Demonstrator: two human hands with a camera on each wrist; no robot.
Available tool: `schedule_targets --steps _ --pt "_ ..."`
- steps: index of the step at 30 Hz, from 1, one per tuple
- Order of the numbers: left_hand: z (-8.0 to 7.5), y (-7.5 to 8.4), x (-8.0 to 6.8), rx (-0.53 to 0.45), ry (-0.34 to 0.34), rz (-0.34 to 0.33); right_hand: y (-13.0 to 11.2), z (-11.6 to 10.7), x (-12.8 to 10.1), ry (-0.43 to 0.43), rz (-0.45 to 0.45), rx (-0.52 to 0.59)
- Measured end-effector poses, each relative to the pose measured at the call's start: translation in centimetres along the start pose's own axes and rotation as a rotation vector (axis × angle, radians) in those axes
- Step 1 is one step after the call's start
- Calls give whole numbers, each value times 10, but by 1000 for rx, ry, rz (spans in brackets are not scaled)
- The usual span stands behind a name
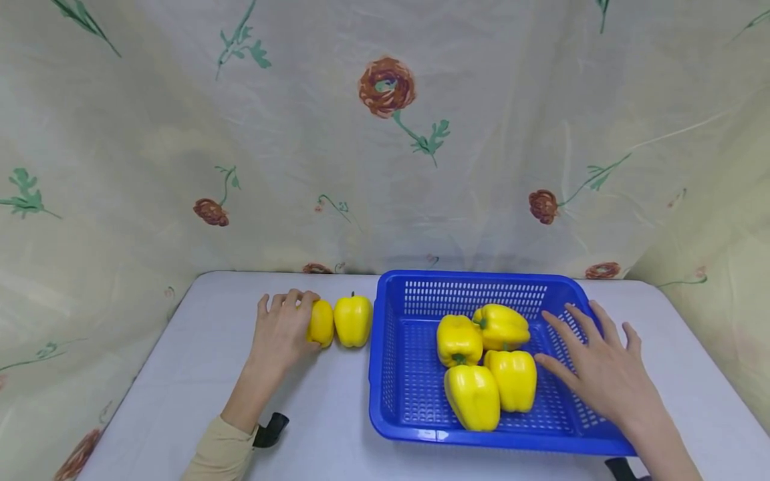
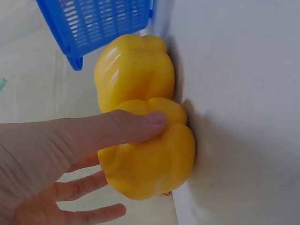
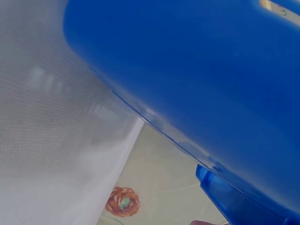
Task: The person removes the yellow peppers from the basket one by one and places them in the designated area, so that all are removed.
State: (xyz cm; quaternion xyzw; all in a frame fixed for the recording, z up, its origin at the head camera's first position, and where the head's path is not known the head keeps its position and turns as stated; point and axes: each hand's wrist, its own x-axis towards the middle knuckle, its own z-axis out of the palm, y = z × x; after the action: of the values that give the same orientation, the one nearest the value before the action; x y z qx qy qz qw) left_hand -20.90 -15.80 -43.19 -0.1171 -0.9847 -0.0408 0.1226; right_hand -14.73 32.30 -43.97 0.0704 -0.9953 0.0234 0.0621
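Note:
My left hand (image 1: pixel 283 327) grips a yellow bell pepper (image 1: pixel 321 323) on the table left of the basket. In the left wrist view its thumb (image 2: pixel 136 125) lies across that pepper (image 2: pixel 152 161), while some fingers pass behind it and are partly hidden. Right beside it stands a second yellow pepper (image 1: pixel 353 321), stem up, close to the basket wall. Inside the blue plastic basket (image 1: pixel 415 437) lie several more yellow peppers (image 1: pixel 510 381). Over the basket's right side my right hand (image 1: pixel 607 371) hovers with fingers spread, holding nothing.
A white-covered table (image 1: pixel 337 414) bears everything. Behind it hangs a pale curtain (image 1: pixel 289 133) with a flower print. The basket's blue wall (image 3: pixel 187 84) fills most of the right wrist view.

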Motion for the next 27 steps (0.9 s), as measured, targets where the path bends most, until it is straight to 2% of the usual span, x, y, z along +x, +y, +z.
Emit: schedule_targets --steps 27 --pt "-7 3 0 -38 -102 -20 0 0 0 -2 1 4"
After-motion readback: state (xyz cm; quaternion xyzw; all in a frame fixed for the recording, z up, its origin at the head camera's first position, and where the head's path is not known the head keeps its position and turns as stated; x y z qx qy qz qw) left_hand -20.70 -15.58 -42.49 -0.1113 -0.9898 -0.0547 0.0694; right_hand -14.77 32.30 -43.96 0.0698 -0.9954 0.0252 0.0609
